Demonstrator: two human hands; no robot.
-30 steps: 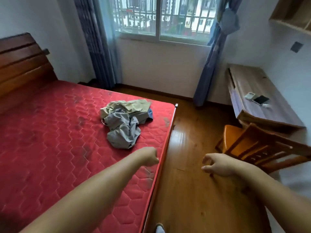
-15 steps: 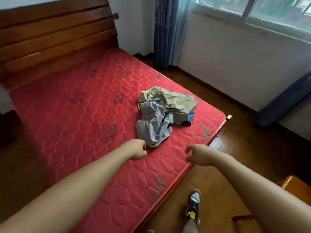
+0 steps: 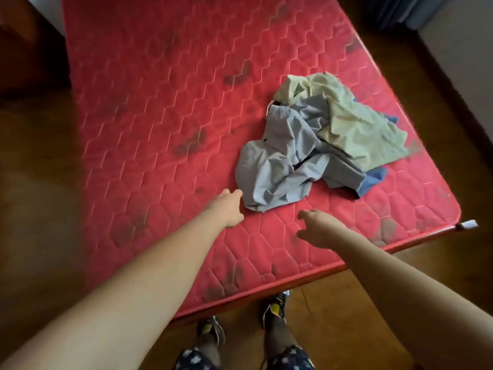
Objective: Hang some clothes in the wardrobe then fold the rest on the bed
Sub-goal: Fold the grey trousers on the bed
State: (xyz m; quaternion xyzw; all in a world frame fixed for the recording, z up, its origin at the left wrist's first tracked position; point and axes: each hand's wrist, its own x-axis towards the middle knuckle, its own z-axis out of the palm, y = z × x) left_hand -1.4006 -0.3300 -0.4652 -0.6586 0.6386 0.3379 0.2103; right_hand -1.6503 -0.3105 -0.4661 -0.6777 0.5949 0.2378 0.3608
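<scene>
A crumpled pile of clothes lies on the red quilted mattress (image 3: 160, 129): a grey-blue garment (image 3: 282, 166) in front, a pale green one (image 3: 354, 126) behind it, and a darker blue piece (image 3: 373, 180) peeking out at the right. My left hand (image 3: 229, 209) reaches over the mattress, its fingertips right at the grey-blue garment's near edge; whether they touch it is unclear. My right hand (image 3: 317, 228) hovers a little short of the pile with fingers loosely spread and holds nothing.
The mattress's foot edge (image 3: 266, 287) runs just in front of my legs and shoes (image 3: 274, 308). Wooden floor (image 3: 40, 209) surrounds the bed. A dark curtain (image 3: 400, 9) and a pale wall stand at the top right.
My view has swung down and left from the window and desk to the bed's foot. Both hands have advanced over the mattress toward the clothes pile.
</scene>
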